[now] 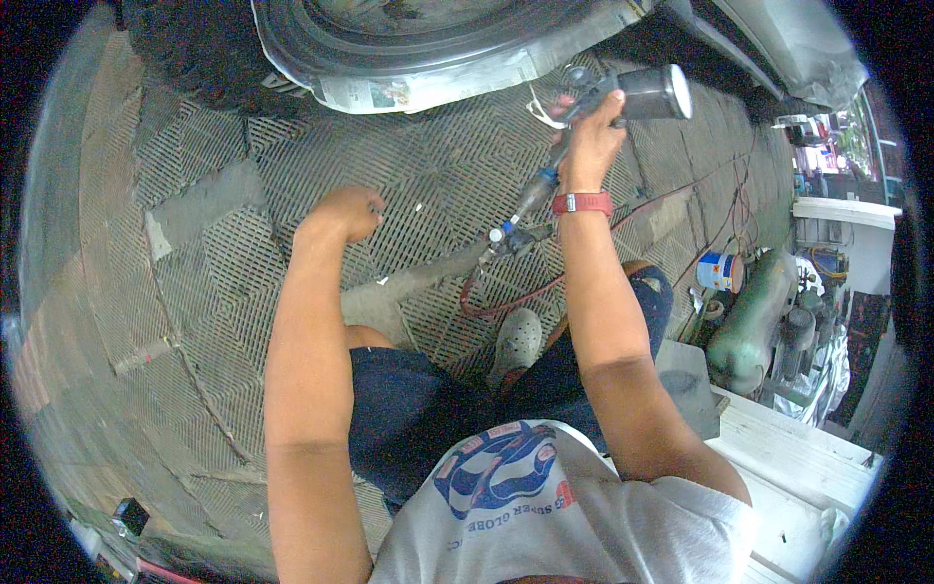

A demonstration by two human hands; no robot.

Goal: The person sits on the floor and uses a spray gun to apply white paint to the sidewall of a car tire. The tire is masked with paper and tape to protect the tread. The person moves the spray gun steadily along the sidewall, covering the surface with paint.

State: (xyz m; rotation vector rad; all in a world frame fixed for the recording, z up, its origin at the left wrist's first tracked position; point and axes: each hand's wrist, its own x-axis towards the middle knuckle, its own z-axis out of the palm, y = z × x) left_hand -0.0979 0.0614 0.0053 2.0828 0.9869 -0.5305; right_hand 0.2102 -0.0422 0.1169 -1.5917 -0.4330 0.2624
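My right hand (pixel 590 151) grips a paint spray gun (pixel 654 94) by its handle, its dark cup with a white end pointing right. Below the handle, a clear and blue inline fitting (pixel 533 191) joins a reddish air hose (pixel 471 297). My left hand (pixel 347 211) is closed in the air over the floor matting; a small dark spot shows at its fingers, too small to name. Just beyond the gun is a wheel (pixel 438 49), its lower edge lined with newspaper (pixel 413 91).
A dark tyre (pixel 190 58) lies at the upper left. Ridged mats (pixel 418 156) cover the floor, with the hose running right. On the right are a green gas cylinder (pixel 754 321), a blue and white can (pixel 718 272) and a white slatted surface (pixel 778 462).
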